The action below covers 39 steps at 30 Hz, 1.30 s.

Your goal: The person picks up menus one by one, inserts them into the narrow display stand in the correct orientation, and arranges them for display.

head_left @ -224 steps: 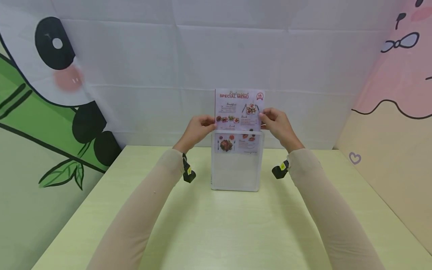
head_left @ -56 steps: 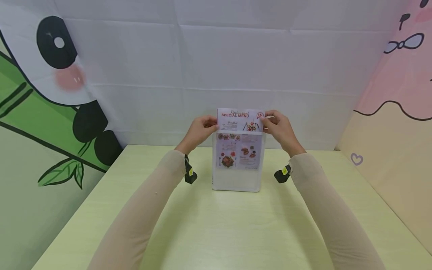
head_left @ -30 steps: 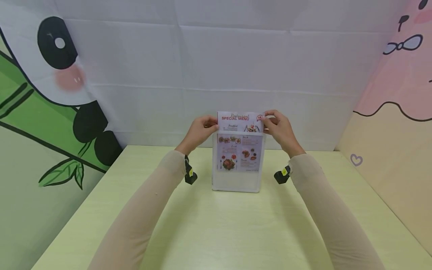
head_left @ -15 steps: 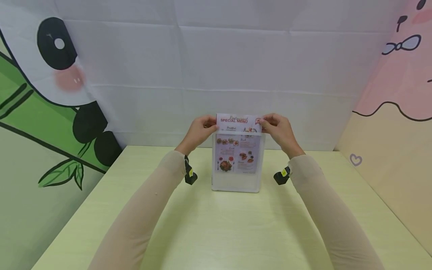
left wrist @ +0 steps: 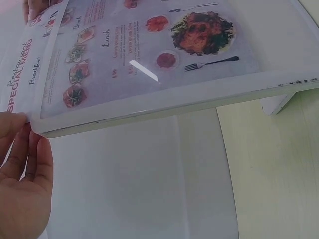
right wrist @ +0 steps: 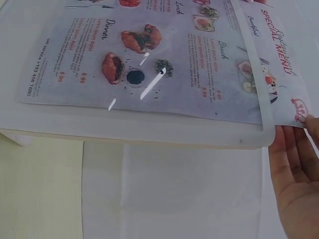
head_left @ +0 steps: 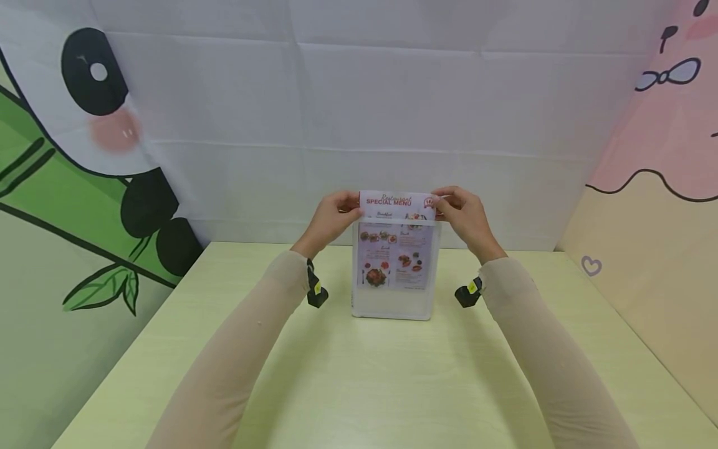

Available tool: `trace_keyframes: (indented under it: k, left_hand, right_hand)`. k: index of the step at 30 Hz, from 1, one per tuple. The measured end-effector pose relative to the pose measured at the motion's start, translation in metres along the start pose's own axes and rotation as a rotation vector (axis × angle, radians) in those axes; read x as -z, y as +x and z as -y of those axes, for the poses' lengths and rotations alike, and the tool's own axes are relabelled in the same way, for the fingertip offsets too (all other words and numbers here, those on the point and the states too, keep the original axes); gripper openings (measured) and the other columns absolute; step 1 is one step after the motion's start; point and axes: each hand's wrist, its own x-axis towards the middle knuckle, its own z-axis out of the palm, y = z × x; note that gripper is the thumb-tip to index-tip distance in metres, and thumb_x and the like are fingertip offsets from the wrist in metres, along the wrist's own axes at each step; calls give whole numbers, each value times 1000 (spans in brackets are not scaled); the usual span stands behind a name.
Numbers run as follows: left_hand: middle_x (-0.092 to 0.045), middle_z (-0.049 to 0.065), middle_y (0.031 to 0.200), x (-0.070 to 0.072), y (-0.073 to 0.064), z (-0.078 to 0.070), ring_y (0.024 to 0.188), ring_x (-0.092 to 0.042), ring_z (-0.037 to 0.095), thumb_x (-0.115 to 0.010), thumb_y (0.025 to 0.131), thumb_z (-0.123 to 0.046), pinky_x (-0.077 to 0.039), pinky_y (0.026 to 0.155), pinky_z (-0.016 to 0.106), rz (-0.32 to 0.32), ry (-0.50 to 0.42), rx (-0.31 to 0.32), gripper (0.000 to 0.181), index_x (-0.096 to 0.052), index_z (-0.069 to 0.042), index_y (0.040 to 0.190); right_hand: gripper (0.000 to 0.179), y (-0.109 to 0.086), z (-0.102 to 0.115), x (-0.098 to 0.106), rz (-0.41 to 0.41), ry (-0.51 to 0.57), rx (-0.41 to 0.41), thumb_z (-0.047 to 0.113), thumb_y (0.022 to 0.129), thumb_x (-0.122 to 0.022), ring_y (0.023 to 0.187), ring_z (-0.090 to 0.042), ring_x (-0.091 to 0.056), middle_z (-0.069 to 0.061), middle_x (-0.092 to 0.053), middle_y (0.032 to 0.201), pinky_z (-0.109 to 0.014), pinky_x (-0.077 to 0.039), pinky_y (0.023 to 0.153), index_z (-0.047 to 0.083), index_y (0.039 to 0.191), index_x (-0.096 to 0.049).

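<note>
A printed menu sheet [head_left: 392, 255] headed "Special Menu" sits most of the way inside an upright white-framed display stand [head_left: 391, 305] with a clear front. Its top strip sticks out above the frame's upper edge. My left hand [head_left: 332, 218] pinches the sheet's upper left side between thumb and fingers, right at the frame's corner. On the other side my right hand [head_left: 465, 215] pinches the upper right corner by the round red logo. In the right wrist view, the menu [right wrist: 144, 59] shows through the clear cover, its lower edge short of the frame's bottom.
The stand rests on a pale yellow-green table [head_left: 359, 386] near its back edge. A white cloth backdrop [head_left: 387, 93] hangs behind. Painted cartoon panels flank both sides, with a panda [head_left: 92, 72] at left. A small camera [head_left: 316, 293] is strapped to the left wrist.
The menu sheet has slid far down into the stand since the earliest frame, both hands staying on its sides. Over the last half second it sank only slightly.
</note>
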Motion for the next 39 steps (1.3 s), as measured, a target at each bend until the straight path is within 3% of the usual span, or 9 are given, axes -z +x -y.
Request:
trace_keyframes:
  k: [8,17,25,39]
  left_hand:
    - [-66,13,109,0,0,4,97,-58,24,-57,97,-19,-48,87,35,-6,-2,19,22,-65,-4,111]
    - [-66,12,108,-2,-1,7,98,-59,23,-56,98,-23,-48,85,34,-16,8,35,24,-66,-5,110]
    - [-65,12,108,-3,-1,7,100,-59,24,-56,98,-21,-48,86,36,-18,9,65,23,-66,-4,109]
    - [-63,13,109,-4,0,10,100,-58,25,-60,95,-15,-48,84,34,-20,-10,29,27,-61,-4,120]
  right_hand:
    - [31,-1,0,0,6,-14,-11,27,96,-59,84,-9,-66,-8,-66,107,-22,-56,79,4,117,-63]
    - [37,-3,-1,1,11,-68,-36,33,95,-59,91,-13,-65,-10,-66,113,-38,-50,95,6,119,-63]
    - [37,-5,-2,1,8,-96,-54,34,96,-58,97,-18,-62,-9,-65,112,-41,-47,98,6,119,-64]
    - [43,-6,-8,0,31,-106,-74,36,96,-57,104,-23,-59,-15,-62,118,-45,-44,103,2,121,-62]
